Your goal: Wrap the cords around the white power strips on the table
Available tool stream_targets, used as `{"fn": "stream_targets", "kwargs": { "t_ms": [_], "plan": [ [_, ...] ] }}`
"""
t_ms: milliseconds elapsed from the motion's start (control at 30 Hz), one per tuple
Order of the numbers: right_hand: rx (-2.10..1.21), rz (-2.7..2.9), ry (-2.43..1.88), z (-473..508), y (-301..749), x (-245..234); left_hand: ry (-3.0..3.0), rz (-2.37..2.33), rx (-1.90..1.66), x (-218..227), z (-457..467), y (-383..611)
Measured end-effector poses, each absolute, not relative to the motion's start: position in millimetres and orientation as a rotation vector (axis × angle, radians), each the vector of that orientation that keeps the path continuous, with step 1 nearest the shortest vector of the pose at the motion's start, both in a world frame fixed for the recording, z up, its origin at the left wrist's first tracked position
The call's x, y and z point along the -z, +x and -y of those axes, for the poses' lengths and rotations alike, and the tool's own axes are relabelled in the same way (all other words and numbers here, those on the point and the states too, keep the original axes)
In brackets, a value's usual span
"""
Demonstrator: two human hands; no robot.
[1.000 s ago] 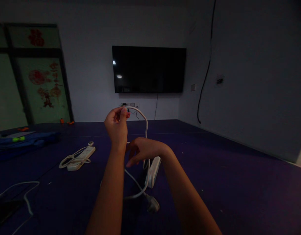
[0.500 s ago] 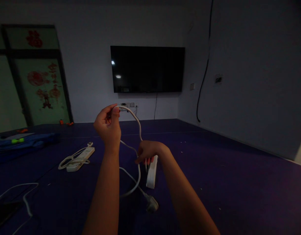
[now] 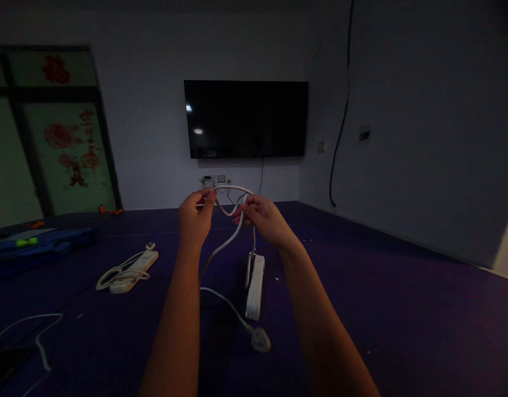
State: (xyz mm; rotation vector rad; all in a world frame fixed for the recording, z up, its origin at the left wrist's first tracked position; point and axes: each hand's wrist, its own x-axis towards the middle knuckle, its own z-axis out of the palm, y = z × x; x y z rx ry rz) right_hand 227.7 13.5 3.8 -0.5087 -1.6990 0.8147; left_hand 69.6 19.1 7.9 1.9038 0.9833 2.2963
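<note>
My left hand (image 3: 198,216) pinches a white power cord (image 3: 224,246) between thumb and fingers, held up above the floor. Opposite it, my right hand (image 3: 260,216) is closed on another stretch of the same cord, so a loop arches between the two hands. From the right hand, cord drops to a white power strip (image 3: 256,288) that lies on its side on the dark purple floor. The plug (image 3: 260,339) rests on the floor nearer to me, its lead running back to the left behind my left forearm.
Left of my arm lies a second power strip (image 3: 133,273) with its cord bundled over it. A thin white cable (image 3: 41,333) and a dark flat object (image 3: 7,364) are at the lower left. Blue cloth (image 3: 63,242) lies farther back. A television (image 3: 247,118) hangs on the wall.
My right hand has risen from beside the power strip, bringing cord up level with my left hand. My left hand has shifted slightly right and lower. The plug has turned a little.
</note>
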Motion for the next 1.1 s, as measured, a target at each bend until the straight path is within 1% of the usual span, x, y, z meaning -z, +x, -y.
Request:
{"fn": "stream_targets", "kwargs": {
  "t_ms": [100,200,333,367,400,433,467,567,633,733,800,900,1033,1100],
  "plan": [
    [-0.711,1.554,-0.427,-19,226,-4,1.952,-1.003,-2.029,-8,-16,73],
    [-0.641,1.478,-0.418,-23,224,-3,2.027,-0.982,-1.627,-8,-1,75],
    [-0.576,1.396,-0.429,-24,223,-3,2.216,-1.023,-0.94,-3,14,74],
    [-0.559,1.374,-0.427,-24,224,-4,2.246,-1.013,-0.819,-2,13,74],
    [-0.54,1.353,-0.428,-24,225,-4,2.271,-1.006,-0.78,-1,11,73],
    [-0.517,1.334,-0.438,-24,227,-5,2.287,-1.023,-0.851,0,8,72],
    [-0.487,1.319,-0.456,-23,229,-5,2.292,-1.064,-1.011,-1,3,71],
    [-0.389,1.277,-0.532,-22,238,-7,2.202,-1.175,-1.747,-7,-5,67],
    [-0.38,1.287,-0.581,-21,245,-8,2.093,-1.139,-2.173,-13,-3,63],
    [-0.418,1.401,-0.732,-20,253,-6,1.971,-1.001,-2.578,-21,6,60],
    [-0.335,1.493,-0.884,-22,256,-3,1.913,-0.939,-2.712,-23,13,59],
    [-0.256,1.658,-0.997,-27,255,3,1.833,-0.88,-2.786,-25,17,59],
    [-0.289,1.849,-1.002,-27,243,11,1.718,-0.771,-2.753,-26,16,58],
    [-0.296,1.933,-0.902,-23,236,13,1.683,-0.744,-2.691,-25,15,59]
  ]
}}
